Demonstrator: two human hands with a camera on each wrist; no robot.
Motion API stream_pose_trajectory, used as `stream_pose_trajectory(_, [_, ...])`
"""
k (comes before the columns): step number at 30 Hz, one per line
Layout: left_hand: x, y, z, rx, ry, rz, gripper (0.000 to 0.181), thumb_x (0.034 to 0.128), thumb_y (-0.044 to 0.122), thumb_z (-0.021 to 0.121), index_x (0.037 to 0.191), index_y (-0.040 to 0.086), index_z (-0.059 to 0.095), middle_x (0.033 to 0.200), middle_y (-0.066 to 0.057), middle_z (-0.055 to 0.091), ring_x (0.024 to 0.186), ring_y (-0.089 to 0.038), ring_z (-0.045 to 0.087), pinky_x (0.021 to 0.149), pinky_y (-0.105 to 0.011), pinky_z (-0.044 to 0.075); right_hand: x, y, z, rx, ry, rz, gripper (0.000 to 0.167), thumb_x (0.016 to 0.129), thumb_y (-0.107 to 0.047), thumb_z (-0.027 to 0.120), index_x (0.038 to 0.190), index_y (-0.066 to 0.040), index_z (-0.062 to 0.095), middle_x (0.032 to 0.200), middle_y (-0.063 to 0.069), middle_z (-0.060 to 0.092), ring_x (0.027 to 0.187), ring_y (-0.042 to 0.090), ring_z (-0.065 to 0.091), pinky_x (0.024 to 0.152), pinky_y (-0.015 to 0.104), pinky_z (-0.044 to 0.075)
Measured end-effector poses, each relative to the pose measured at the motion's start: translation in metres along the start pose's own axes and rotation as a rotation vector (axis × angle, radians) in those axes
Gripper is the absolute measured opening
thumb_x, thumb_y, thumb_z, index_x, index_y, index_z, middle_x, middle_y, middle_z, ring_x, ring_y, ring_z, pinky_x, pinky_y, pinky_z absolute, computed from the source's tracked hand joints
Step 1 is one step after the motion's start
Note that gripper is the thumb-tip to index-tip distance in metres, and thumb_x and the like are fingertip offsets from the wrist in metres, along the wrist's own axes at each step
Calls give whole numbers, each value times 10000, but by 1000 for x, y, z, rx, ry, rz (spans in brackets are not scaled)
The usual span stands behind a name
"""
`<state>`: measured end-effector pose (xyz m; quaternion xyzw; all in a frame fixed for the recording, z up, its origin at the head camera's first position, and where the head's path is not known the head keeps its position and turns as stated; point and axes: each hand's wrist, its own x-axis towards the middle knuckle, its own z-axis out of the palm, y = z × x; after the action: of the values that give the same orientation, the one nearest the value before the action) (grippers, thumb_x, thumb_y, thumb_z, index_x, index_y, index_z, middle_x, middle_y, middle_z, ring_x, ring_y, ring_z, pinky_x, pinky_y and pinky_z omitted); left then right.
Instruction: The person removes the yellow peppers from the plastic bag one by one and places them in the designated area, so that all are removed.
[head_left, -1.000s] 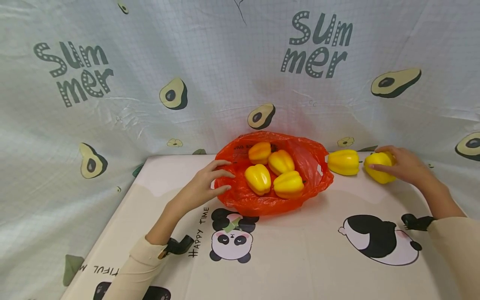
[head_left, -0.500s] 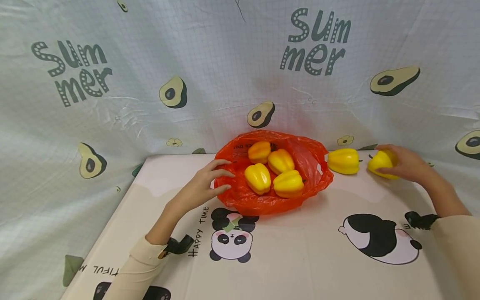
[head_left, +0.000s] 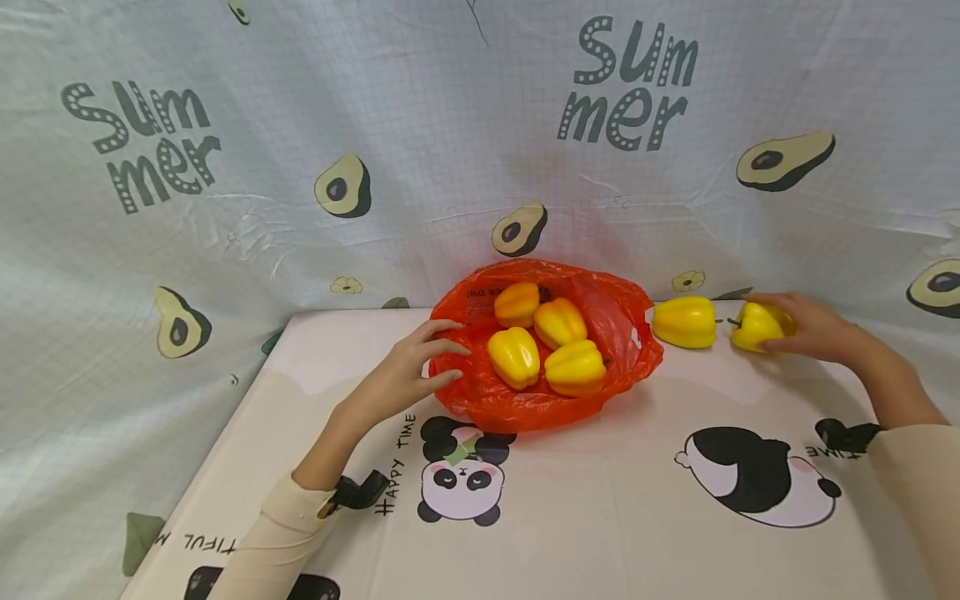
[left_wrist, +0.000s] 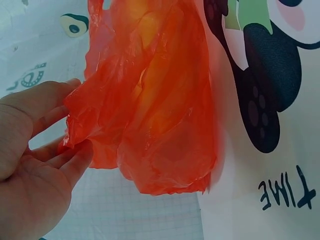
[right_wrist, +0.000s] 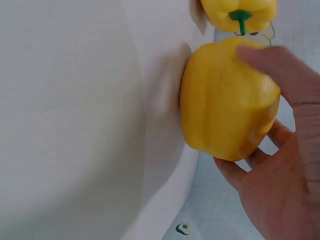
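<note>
A red plastic bag (head_left: pixel 525 412) lies with its mouth wide, several yellow bell peppers (head_left: pixel 513 358) inside it. My left hand (head_left: pixel 408 367) holds the bag's left rim, its fingers reaching over the edge; the left wrist view has thin plastic (left_wrist: pixel 150 115) between thumb and fingers. To the right of the bag, a yellow bell pepper (head_left: pixel 685 322) lies on its side, stem pointing right. My right hand (head_left: pixel 813 329) grips another yellow bell pepper (head_left: pixel 753 325) beside it, stem facing left. In the right wrist view, thumb and fingers wrap this pepper (right_wrist: pixel 225 100), low by the table.
A pale tablecloth (head_left: pixel 600 517) with panda prints covers the table. Close behind the bag and peppers hangs a white sheet (head_left: pixel 420 125) printed with avocados and lettering. Each wrist wears a small black camera mount (head_left: pixel 360 490).
The right hand has turned its bell pepper so the stem now points left, toward the neighbouring pepper. My left hand and the bag have stayed in place.
</note>
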<state>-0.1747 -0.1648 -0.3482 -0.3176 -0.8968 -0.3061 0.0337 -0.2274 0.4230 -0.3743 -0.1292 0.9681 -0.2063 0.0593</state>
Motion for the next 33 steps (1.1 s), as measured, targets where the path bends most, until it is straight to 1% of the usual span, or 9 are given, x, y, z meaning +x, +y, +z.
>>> stream_pose_trajectory(6, [0, 1, 0, -9, -2, 2, 259, 905, 77, 765, 1161, 61, 734, 1465, -133, 498, 1388, -342, 456, 1078, -462, 482, 4, 0, 5, -5, 32, 29, 791, 876, -312, 801, 1485, 15, 417, 1388, 382, 414, 1197, 541, 394, 1009, 781, 311])
stream_pose_trajectory(9, [1, 1, 0, -9, 0, -5, 259, 905, 79, 765, 1162, 62, 734, 1466, -121, 499, 1388, -339, 455, 1073, -462, 488, 7, 2, 7, 15, 38, 46, 821, 891, -338, 788, 1494, 28, 370, 1382, 378, 412, 1159, 525, 417, 1013, 758, 337])
stream_pose_trajectory(13, [2, 1, 0, -6, 2, -11, 260, 906, 87, 767, 1163, 72, 735, 1468, -109, 497, 1391, -336, 454, 1072, -461, 488, 8, 5, 11, 93, 48, 65, 841, 909, -321, 770, 1480, 69, 291, 1356, 375, 383, 1107, 505, 417, 993, 709, 375])
stream_pose_trajectory(15, [2, 1, 0, -9, 3, -12, 262, 905, 89, 768, 1164, 72, 735, 1467, -111, 497, 1392, -337, 452, 1075, -463, 485, 8, 8, 14, 120, 66, 52, 813, 919, -283, 755, 1477, 77, 285, 1370, 386, 350, 1126, 525, 386, 985, 710, 358])
stream_pose_trajectory(21, [1, 1, 0, -12, 9, -19, 265, 904, 92, 769, 1166, 65, 735, 1460, -99, 501, 1390, -332, 455, 1085, -471, 475, 12, 10, 21, 127, 89, 60, 820, 925, -291, 716, 1542, 16, 271, 1413, 414, 200, 1241, 588, 222, 953, 788, 308])
stream_pose_trajectory(24, [1, 0, 0, -11, 7, -16, 262, 906, 90, 767, 1165, 65, 734, 1462, -103, 499, 1391, -333, 454, 1090, -471, 470, 13, 10, 21, 120, 86, 53, 849, 916, -298, 718, 1547, 25, 251, 1409, 412, 223, 1227, 575, 253, 958, 772, 318])
stream_pose_trajectory(29, [2, 0, -1, -3, 5, -11, 253, 907, 91, 766, 1158, 85, 736, 1463, -108, 500, 1392, -333, 453, 1088, -465, 472, 13, 13, 21, 140, 108, 20, 843, 894, -235, 733, 1492, 105, 245, 1385, 394, 304, 1164, 532, 323, 973, 699, 330])
stream_pose_trajectory(31, [3, -1, -2, 2, 5, -6, 251, 907, 91, 765, 1157, 89, 737, 1461, -111, 503, 1389, -331, 456, 1088, -462, 473, 13, 15, 21, 142, 112, 11, 854, 896, -236, 730, 1493, 118, 231, 1380, 397, 306, 1161, 536, 321, 980, 704, 322])
stream_pose_trajectory(33, [4, -1, -2, 2, 4, -4, 252, 908, 92, 764, 1158, 89, 736, 1458, -110, 504, 1387, -331, 457, 1083, -461, 478, 13, 15, 21, 138, 105, 16, 898, 906, -258, 720, 1534, 92, 180, 1429, 410, 265, 1226, 572, 281, 1030, 746, 282])
